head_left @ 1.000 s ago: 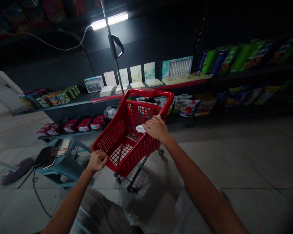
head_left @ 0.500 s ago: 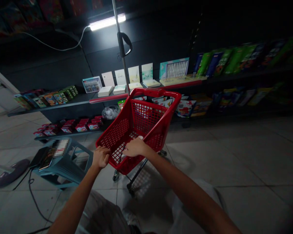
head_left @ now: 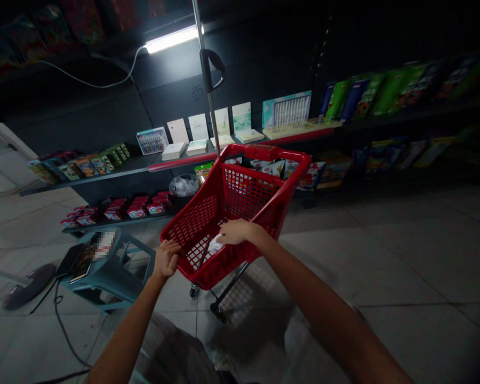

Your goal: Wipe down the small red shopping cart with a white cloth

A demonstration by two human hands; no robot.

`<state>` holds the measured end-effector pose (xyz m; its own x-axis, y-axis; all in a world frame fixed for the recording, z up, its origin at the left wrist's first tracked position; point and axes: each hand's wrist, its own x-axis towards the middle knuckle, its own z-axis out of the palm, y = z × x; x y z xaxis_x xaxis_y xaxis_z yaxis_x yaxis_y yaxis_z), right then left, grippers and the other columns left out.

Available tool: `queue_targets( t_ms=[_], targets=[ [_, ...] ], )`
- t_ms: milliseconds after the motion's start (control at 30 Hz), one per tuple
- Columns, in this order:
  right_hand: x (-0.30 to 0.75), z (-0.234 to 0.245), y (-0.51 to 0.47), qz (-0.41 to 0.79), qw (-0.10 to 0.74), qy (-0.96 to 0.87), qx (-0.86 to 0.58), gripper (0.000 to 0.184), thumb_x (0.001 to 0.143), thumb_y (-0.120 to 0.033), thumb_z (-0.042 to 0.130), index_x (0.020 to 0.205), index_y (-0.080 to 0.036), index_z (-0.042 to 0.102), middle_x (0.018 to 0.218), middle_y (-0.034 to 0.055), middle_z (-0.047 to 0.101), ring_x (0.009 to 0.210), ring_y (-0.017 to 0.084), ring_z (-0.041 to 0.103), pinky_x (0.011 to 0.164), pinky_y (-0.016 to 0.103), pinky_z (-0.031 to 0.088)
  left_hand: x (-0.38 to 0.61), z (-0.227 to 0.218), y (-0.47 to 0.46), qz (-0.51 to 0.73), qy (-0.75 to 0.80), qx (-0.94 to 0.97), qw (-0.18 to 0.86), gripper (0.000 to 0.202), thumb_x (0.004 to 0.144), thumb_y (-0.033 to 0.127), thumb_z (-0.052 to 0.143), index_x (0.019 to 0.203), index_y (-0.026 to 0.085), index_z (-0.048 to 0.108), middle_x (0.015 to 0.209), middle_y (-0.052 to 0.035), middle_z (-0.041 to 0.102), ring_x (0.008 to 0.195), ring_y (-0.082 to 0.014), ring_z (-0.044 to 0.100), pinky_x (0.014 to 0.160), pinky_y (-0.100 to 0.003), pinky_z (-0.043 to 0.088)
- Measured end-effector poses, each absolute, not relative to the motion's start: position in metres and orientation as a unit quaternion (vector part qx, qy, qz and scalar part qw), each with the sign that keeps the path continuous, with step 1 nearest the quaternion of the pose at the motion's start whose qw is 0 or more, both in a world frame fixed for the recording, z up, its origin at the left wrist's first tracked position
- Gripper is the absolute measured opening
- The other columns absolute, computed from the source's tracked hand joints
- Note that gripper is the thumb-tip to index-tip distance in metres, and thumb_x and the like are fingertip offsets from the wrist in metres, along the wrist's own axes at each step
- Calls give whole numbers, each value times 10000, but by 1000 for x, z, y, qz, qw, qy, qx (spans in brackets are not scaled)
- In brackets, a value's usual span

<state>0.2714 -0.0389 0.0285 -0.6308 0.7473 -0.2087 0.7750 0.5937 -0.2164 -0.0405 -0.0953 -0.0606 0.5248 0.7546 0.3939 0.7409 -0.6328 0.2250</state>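
Note:
A small red plastic shopping cart [head_left: 260, 200] on wheels stands in front of me on the tiled floor. My left hand [head_left: 166, 260] is closed round the near left rim of its basket. My right hand [head_left: 236, 232] reaches inside the basket, fingers closed on a white cloth [head_left: 215, 245] that rests against the mesh bottom. A tall metal pole with a black handle [head_left: 213, 69] rises behind the cart.
Dark shelves [head_left: 116, 166] with notebooks, paint sets and coloured boxes run along the back wall under a lit tube lamp [head_left: 172, 38]. A teal plastic stool [head_left: 112, 264] with a phone and papers stands at the left, a cable [head_left: 62, 325] trailing beside it.
My right hand with the cloth moved from the basket's right rim down into the basket, then slightly forward over the bottom. My left hand kept its grip on the rim.

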Motion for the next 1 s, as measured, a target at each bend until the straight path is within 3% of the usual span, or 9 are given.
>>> queue_targets(
  t_ms=[100,300,500,700,867,1000],
  targets=[
    [299,36,-37,-153,23,897,414,455,1027,-519,453,1090,-219,790,1158,114,775,1057,271,734,815,299,513,-43,-64,-93,244,424,872,11,310,907,301,326,732,226,570,726,-70,611,748,-242,527,787,-442,385],
    [347,39,-49,-58,-208,843,493,415,1079,-443,387,1035,-177,702,1091,113,748,1016,217,686,881,272,458,-46,-64,-90,259,428,866,7,320,906,303,315,744,226,580,728,-74,618,756,-246,528,791,-444,391],
    [382,33,-45,45,-475,710,517,405,1081,-414,312,1037,-182,642,1035,134,684,1013,255,635,938,363,478,-43,-54,-92,219,447,867,23,400,932,336,298,774,217,646,799,-89,669,823,-252,553,838,-444,402],
    [416,19,-28,104,-651,504,558,479,1069,-494,293,1102,-166,641,1064,163,670,1059,281,647,961,454,499,-40,-49,-88,216,473,853,40,363,881,297,367,815,220,715,959,-97,717,1039,-283,566,998,-478,419],
    [422,-7,0,7,-745,342,572,538,1034,-574,320,1185,-159,626,1164,191,684,1116,302,669,993,500,507,-31,-36,-84,230,492,836,73,304,843,273,463,903,238,759,1228,-63,705,1310,-297,488,1167,-515,354],
    [399,-32,15,-114,-778,281,549,581,1020,-550,269,1306,-149,577,1240,178,677,1124,260,685,941,420,558,15,-19,-102,239,515,818,93,349,988,347,417,1072,223,732,1300,-80,673,1293,-256,547,1150,-435,401]
  ],
)
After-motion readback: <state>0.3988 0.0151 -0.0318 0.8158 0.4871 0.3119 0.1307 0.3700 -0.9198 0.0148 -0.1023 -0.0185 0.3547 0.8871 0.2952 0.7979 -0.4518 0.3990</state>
